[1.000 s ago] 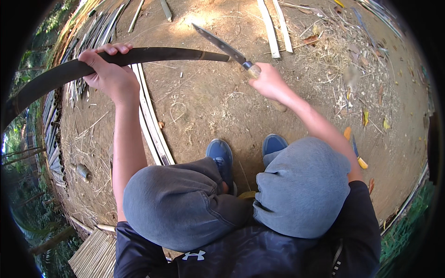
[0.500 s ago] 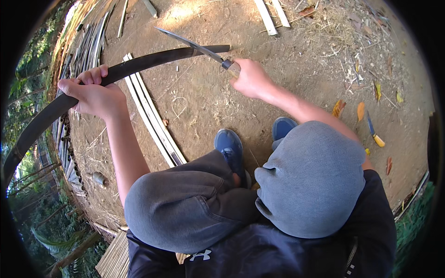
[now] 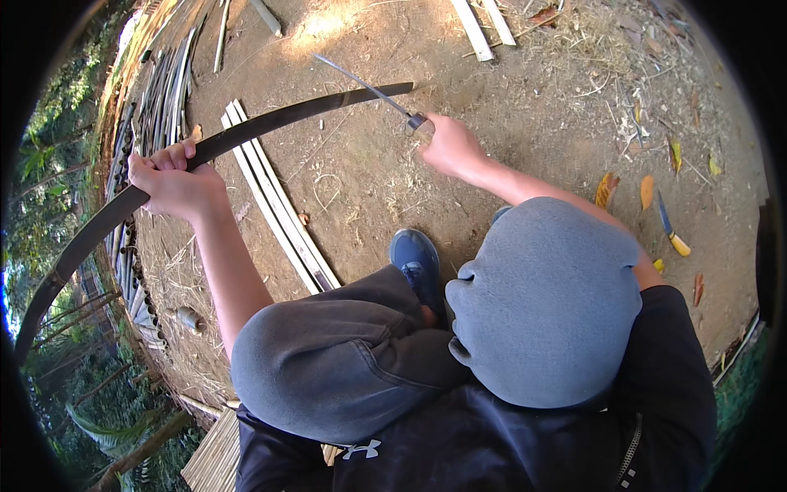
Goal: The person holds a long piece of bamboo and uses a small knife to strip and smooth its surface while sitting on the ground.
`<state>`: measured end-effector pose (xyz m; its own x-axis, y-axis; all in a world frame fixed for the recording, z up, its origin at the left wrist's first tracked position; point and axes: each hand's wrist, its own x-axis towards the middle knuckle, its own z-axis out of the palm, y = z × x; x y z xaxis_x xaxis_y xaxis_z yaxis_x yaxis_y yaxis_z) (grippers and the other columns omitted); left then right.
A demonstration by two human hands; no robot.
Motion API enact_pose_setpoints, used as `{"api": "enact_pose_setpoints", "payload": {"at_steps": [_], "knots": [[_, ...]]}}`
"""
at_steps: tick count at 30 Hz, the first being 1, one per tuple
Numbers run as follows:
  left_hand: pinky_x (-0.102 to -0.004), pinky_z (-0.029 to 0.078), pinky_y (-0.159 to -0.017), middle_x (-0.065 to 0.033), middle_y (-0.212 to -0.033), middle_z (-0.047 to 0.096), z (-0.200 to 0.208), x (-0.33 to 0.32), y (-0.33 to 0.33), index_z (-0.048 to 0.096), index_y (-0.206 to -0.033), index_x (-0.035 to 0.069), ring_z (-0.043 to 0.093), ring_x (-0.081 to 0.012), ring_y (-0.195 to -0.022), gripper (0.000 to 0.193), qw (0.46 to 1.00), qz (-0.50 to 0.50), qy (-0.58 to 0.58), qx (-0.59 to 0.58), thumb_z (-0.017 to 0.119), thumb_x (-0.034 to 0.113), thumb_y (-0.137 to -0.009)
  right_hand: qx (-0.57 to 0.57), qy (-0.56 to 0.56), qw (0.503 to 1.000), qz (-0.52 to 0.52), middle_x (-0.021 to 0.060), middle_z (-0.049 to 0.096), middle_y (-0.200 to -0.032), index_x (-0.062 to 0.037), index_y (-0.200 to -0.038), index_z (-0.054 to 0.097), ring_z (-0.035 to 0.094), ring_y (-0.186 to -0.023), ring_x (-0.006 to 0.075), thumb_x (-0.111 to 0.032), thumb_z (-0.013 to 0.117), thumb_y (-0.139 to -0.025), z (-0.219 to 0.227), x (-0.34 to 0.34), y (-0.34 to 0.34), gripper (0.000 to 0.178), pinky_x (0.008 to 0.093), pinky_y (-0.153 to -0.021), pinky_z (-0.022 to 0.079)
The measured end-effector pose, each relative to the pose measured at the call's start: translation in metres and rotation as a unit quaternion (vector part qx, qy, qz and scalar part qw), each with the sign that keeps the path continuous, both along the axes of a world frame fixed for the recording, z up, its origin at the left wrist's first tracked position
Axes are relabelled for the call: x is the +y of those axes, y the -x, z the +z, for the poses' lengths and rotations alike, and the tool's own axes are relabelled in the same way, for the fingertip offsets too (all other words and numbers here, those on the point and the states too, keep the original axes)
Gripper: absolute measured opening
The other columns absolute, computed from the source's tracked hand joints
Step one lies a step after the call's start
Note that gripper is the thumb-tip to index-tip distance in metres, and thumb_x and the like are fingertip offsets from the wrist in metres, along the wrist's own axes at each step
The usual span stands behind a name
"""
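My left hand (image 3: 182, 187) is closed around a long, dark, slightly curved bamboo strip (image 3: 283, 120), which runs from the lower left up to the right. In my right hand (image 3: 452, 149) is a large knife (image 3: 357, 79) with a wooden handle and a dark collar. Its narrow-looking blade points up and left, crossing the strip close to the far right end. Whether blade and strip touch, I cannot tell. Both hands are out ahead of my bent knees, above the dirt ground.
Pale split bamboo slats (image 3: 277, 197) lie below the strip, with more slats (image 3: 473, 31) farther off. Stacked bamboo poles (image 3: 166, 86) line the left side. A small knife (image 3: 666, 220) lies among leaves at right. A slatted bamboo surface (image 3: 215, 457) is at lower left.
The knife has slid right along the strip toward its far end, its blade now seen narrower. My left hand and the strip have shifted slightly right; the grip is unchanged.
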<state>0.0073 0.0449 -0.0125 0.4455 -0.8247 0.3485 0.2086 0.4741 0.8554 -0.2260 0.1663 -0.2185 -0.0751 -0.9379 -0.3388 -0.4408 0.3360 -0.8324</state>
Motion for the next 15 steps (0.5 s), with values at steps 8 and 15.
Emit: {"api": "enact_pose_setpoints", "payload": {"at_steps": [8, 15], "knots": [[-0.0290, 0.034, -0.050, 0.0031, -0.062, 0.027, -0.003, -0.006, -0.001, 0.030, -0.074, 0.014, 0.030, -0.0107, -0.052, 0.035, 1.000, 0.010, 0.004, -0.012, 0.051, 0.023, -0.100, 0.041, 0.045, 0.998, 0.007, 0.0133, 0.066, -0.077, 0.0012, -0.115, 0.060, 0.069, -0.067, 0.0246, -0.007, 0.065, -0.083, 0.000, -0.003, -0.008, 0.033, 0.0392, -0.060, 0.055], [-0.0292, 0.036, -0.050, 0.0028, -0.062, 0.028, -0.002, -0.009, -0.012, 0.030, -0.074, 0.013, 0.031, -0.0112, -0.052, 0.033, 1.000, 0.009, 0.007, -0.015, 0.051, 0.021, -0.099, 0.023, -0.054, 0.998, 0.002, 0.0127, 0.067, -0.078, 0.0007, -0.114, 0.060, 0.068, -0.068, 0.0246, -0.008, 0.066, -0.083, 0.004, -0.016, -0.002, 0.033, 0.0395, -0.059, 0.053]]}}
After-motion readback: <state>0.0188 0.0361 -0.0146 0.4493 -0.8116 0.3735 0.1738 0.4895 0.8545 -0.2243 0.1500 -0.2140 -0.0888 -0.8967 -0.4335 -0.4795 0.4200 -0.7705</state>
